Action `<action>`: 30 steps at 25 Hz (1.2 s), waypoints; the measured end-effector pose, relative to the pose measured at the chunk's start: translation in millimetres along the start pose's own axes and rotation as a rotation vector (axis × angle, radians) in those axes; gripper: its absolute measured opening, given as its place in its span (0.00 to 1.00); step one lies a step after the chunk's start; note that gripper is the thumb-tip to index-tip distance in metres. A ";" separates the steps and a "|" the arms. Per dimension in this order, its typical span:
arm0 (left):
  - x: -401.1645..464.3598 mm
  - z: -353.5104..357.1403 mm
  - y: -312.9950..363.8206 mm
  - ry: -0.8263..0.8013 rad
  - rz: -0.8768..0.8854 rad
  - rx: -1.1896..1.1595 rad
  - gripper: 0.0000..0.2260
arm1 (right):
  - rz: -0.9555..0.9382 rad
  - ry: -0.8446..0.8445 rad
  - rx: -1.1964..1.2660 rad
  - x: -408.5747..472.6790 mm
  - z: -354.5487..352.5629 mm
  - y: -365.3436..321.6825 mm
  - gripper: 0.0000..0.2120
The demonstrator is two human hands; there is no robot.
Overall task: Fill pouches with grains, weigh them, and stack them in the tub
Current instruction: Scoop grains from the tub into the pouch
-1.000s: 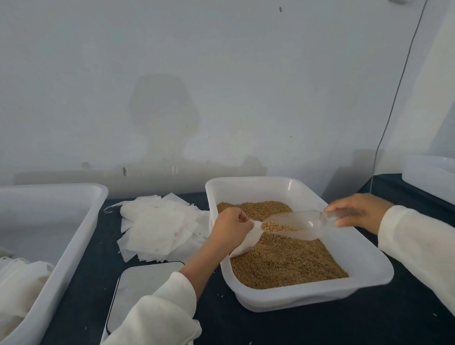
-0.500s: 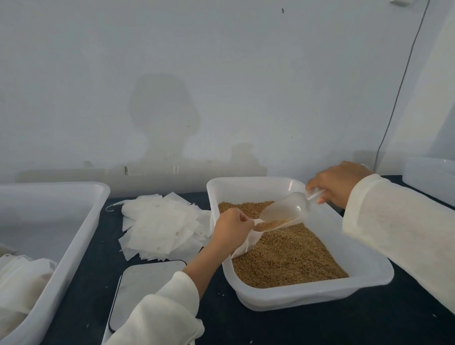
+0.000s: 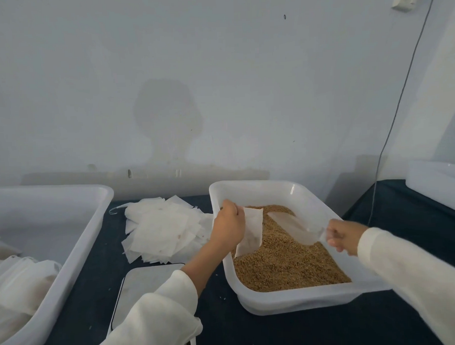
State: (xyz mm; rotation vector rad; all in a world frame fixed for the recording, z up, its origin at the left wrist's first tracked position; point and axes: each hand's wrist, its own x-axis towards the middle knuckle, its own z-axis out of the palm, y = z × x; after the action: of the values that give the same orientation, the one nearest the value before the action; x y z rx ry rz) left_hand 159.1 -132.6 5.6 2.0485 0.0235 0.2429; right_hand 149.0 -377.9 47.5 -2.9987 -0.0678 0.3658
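Observation:
Brown grains point(image 3: 288, 260) fill a white plastic tray point(image 3: 298, 299) at centre right. My left hand point(image 3: 228, 224) grips a white pouch point(image 3: 250, 232) by its top, hanging over the tray's left side. My right hand point(image 3: 338, 237) holds the handle of a clear plastic scoop point(image 3: 292, 226), which lies low on the grains with its mouth pointing away toward the tray's back. A pile of empty white pouches point(image 3: 161, 231) lies left of the tray. A large white tub point(image 3: 69, 255) at far left holds filled pouches point(image 3: 18, 283). The scale point(image 3: 145, 286) sits below the pile.
The table has a dark cloth point(image 3: 227, 332). Another white container point(image 3: 438, 183) stands at the far right edge. A thin cable point(image 3: 390, 130) hangs down the wall behind the tray. The wall runs close behind the table.
My right hand dropped from above the tray's back to its right side, bringing the scoop down from the pouch mouth onto the grains. My left hand lifted the pouch slightly.

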 end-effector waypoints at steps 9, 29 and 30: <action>-3.5 -17.9 15.0 -0.128 -0.066 -0.134 0.09 | 0.042 0.025 -0.221 32.9 65.0 -27.8 0.13; -84.8 -149.0 -70.9 -0.125 0.038 -0.375 0.13 | -0.503 0.190 1.074 -41.7 88.8 -222.1 0.07; -89.1 -150.5 -84.7 -0.124 0.054 -0.340 0.12 | -0.486 0.170 1.091 -39.4 96.8 -226.8 0.08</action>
State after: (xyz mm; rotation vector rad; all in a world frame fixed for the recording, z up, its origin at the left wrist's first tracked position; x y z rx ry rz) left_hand 51.7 28.1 -15.0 1.7226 -0.1412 0.1417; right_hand 80.5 -144.3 -8.3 -1.8404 -0.4152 0.0428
